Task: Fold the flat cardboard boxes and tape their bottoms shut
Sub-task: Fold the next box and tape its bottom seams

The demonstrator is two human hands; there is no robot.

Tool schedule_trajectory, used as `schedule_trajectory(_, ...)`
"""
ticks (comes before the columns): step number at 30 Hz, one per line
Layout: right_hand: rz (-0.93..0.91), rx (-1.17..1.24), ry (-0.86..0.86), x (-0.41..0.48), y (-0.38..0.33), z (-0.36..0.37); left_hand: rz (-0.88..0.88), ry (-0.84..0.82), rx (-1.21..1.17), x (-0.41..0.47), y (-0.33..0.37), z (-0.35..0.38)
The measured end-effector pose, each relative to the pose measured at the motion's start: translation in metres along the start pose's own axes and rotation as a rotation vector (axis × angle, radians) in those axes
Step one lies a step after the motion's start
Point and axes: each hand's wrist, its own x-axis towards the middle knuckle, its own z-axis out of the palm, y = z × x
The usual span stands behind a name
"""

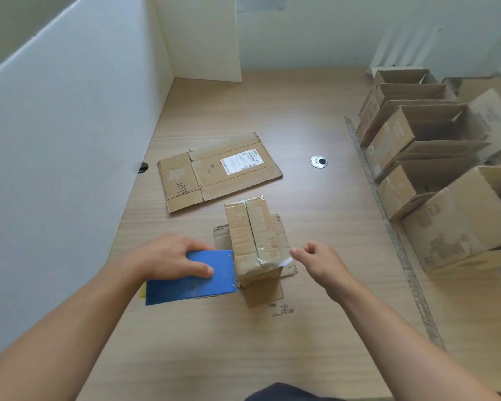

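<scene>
Taping the upturned box (pixel 252 241) on the tabletop (pixel 243 342), I grip the blue tape dispenser (pixel 197 280) beside it in my left hand (pixel 168 256), my right hand (pixel 321 261) curled at the tape end (pixel 285 260), pinching or not I cannot tell; next likely tearing and smoothing.

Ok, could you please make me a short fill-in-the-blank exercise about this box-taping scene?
1. The left hand holds a ____ tape dispenser.
2. The cardboard with the white label lies ____ on the table.
3. The open boxes stand on the person's ____ side.
Missing words: blue; flat; right.
</scene>
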Motion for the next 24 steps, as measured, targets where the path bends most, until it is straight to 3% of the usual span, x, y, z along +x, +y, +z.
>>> schedule_trajectory(9, 0.076, -0.034, -0.011, 0.007, 0.019, 0.011, -0.068, -0.044, 0.045, 0.018, 0.002, 0.004)
schedule_trajectory(18, 0.417, 0.17, -0.315, 0.009, 0.022, 0.02, -0.112, -0.084, 0.031, 0.026, -0.004, 0.008)
schedule_trajectory(24, 0.419, 0.162, -0.286, 0.01, 0.013, 0.019, -0.123, -0.079, 0.081, 0.027, 0.005, 0.003)
